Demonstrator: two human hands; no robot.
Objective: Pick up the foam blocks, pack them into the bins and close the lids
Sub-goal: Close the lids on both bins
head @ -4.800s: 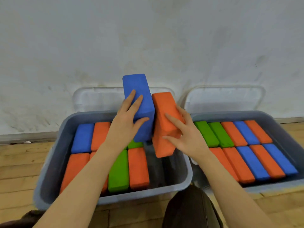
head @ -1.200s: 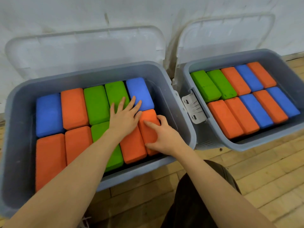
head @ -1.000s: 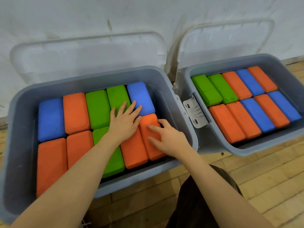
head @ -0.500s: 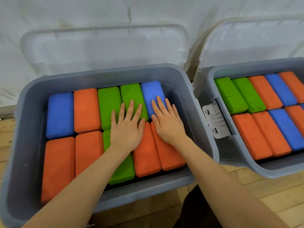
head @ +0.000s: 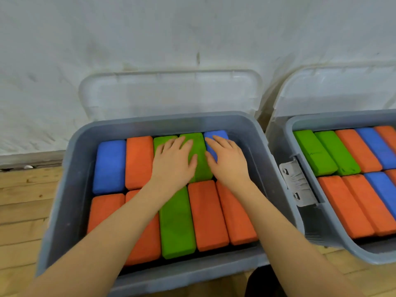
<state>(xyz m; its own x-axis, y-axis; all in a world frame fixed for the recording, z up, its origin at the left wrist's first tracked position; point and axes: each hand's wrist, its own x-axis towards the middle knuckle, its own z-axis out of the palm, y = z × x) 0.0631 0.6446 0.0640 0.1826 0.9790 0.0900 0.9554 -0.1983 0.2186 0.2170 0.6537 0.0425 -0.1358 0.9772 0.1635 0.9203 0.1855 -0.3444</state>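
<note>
The left grey bin (head: 64,189) holds two rows of foam blocks lying flat: blue (head: 109,166), orange (head: 138,161) and green (head: 200,157) ones in the far row, orange (head: 206,213) and green (head: 175,221) ones in the near row. My left hand (head: 173,163) lies flat, fingers spread, on the far green blocks. My right hand (head: 227,161) lies flat on the far right blue block (head: 214,135). Neither hand grips anything. The left bin's translucent lid (head: 169,93) stands open against the wall.
A second grey bin (head: 308,234) at the right holds green, orange and blue blocks, its lid (head: 334,88) also raised against the white wall. A white latch (head: 297,185) hangs on its left side. Wooden floor lies around both bins.
Both hands slid from the near orange blocks toward the far row, flattening onto the green and blue blocks. The view has shifted so the left bin is more centred.
</note>
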